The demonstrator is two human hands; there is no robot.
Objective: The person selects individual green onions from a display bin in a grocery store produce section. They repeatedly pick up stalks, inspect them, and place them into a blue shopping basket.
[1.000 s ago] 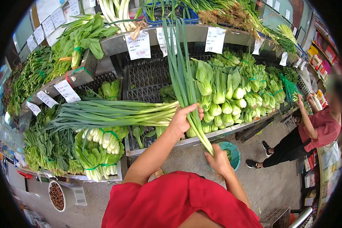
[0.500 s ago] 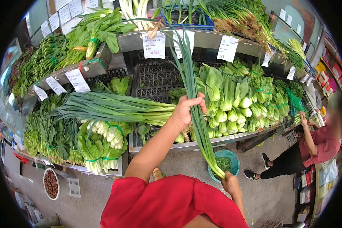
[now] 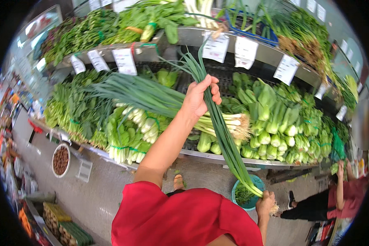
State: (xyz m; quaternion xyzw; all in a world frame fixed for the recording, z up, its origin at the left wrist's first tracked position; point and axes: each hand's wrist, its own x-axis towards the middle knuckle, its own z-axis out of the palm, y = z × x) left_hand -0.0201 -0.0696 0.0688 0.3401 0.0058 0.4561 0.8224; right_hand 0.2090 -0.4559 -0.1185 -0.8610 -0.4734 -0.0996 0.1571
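A long bunch of green garlic (image 3: 223, 127) slants in front of me, dark flat leaves at the top and pale stems at the bottom. My left hand (image 3: 201, 96) is closed round its leafy upper part. Lower right, my right hand (image 3: 266, 201) grips the stem end, with the pale roots poking out beyond it. Behind the left forearm a larger pile of green garlic (image 3: 139, 92) lies across the shelf, its white rooted ends beside the held bunch. Heads of bok choy (image 3: 264, 123) are stacked to the right of the pile.
Leafy bunches (image 3: 80, 102) fill the lower shelf at left, and more greens (image 3: 82, 35) lie on the upper shelf. Below stands a teal basin (image 3: 256, 182) with loose greens. A white bucket (image 3: 61, 160) of brown produce is on the floor. At far right stands another person (image 3: 348, 197).
The view has turned, shifting the shelves rightward. My right hand is farther right and the held bunch's roots now show. Both hands keep their hold.
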